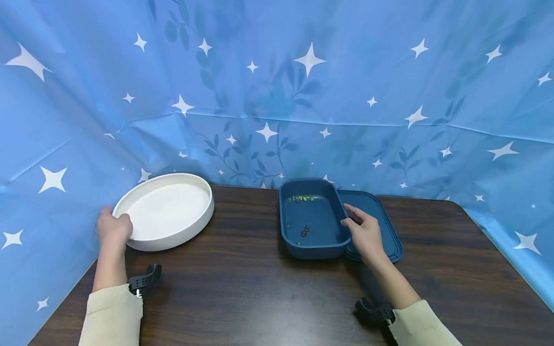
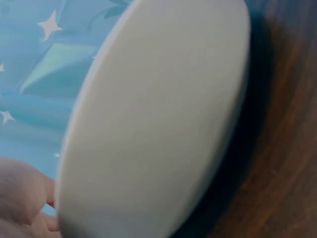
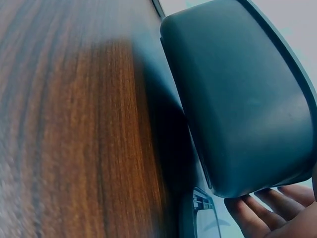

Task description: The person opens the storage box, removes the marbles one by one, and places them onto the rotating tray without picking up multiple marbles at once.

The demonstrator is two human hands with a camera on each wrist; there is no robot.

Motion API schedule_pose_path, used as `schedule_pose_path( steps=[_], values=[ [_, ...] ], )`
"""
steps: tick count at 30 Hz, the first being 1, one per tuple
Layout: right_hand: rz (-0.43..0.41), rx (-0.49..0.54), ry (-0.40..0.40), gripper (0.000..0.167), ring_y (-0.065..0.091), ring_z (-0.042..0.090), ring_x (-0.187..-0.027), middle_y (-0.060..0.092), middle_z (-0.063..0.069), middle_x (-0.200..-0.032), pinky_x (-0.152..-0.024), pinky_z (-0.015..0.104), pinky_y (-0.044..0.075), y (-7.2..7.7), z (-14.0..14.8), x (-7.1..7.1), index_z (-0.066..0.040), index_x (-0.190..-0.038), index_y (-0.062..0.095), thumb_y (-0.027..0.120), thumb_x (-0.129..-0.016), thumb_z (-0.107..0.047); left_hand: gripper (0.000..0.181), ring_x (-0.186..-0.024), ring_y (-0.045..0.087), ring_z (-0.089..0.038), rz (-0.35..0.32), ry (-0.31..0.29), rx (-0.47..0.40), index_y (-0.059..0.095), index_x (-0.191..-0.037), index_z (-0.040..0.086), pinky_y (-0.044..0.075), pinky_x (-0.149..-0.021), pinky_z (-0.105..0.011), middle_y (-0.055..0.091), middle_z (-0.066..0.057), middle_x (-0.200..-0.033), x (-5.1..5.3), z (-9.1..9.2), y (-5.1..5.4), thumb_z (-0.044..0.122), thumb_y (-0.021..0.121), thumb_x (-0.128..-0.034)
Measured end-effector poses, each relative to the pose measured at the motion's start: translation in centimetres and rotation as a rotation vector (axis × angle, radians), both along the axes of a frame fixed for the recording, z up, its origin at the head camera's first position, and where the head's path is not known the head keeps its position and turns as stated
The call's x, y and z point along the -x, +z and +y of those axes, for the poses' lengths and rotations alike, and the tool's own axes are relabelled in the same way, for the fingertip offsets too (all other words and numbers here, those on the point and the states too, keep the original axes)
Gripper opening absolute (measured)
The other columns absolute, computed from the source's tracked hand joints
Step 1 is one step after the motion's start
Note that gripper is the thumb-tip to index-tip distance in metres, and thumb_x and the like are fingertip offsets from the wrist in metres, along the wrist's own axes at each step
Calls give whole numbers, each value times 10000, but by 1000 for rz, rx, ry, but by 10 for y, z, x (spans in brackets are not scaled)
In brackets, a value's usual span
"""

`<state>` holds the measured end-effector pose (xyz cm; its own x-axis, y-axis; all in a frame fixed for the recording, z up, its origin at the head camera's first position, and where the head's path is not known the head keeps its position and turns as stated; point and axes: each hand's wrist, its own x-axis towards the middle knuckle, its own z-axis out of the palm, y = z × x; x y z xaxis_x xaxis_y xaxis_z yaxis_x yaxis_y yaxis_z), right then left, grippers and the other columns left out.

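My left hand (image 1: 113,229) grips the near left rim of a shallow, round white tray (image 1: 170,238), whose inside looks bare. In the left wrist view the tray's white outer wall (image 2: 153,119) fills the middle, with part of the hand at the lower left. Toward the right, my right hand (image 1: 364,231) holds the right side of a deep blue rectangular container (image 1: 318,223). Small round green pieces (image 1: 300,198) and brown pieces (image 1: 305,231), like marbles or beads, lie inside it. In the right wrist view, fingertips (image 3: 247,210) touch the container's end wall.
A blue lid (image 1: 383,221) lies on the dark wooden table (image 1: 242,288), partly behind the container and right hand. A blue starred curtain (image 1: 277,96) hangs along the table's back and sides. Black wrist mounts (image 1: 144,278) sit on both forearms.
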<state>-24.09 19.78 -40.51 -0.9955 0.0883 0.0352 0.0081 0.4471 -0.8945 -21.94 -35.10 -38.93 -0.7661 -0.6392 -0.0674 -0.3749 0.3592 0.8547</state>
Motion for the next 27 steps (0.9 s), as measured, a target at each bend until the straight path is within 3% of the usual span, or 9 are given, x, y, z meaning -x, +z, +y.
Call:
schedule_pose_path(
  steps=[3,9,15,27],
  values=[
    [0,2,1,532,447,347,-1451,461,173,-1566,-1139,542,405,1,0,1,-111,-1536,439,493,-1007,-130,760,-1497,198,-544,-6,16,11,45,-1598,-48,263,-1198,-607,104,-354,-1638,1,0,-5,-17,295,-881],
    [6,-3,-7,521,469,349,-1436,479,165,-1554,-1129,541,412,2,-1,2,-123,-1528,455,502,-1010,-136,790,-1505,202,-522,-38,52,40,31,-1614,3,270,-1198,-597,109,-331,-1649,2,2,-9,-17,332,-884],
    [16,1,-18,517,476,357,-1429,488,168,-1546,-1120,547,422,2,-1,1,-116,-1521,465,502,-1005,-130,817,-1499,187,-536,-83,39,90,73,-1612,2,277,-1192,-605,126,-326,-1646,3,-4,-10,-42,383,-857],
    [4,-9,-42,516,484,370,-1419,497,173,-1538,-1128,556,412,1,2,0,-121,-1518,471,495,-1002,-134,862,-1468,234,-552,-110,40,156,115,-1598,-32,306,-1172,-619,173,-351,-1624,5,-5,-17,52,522,-843]
  ],
)
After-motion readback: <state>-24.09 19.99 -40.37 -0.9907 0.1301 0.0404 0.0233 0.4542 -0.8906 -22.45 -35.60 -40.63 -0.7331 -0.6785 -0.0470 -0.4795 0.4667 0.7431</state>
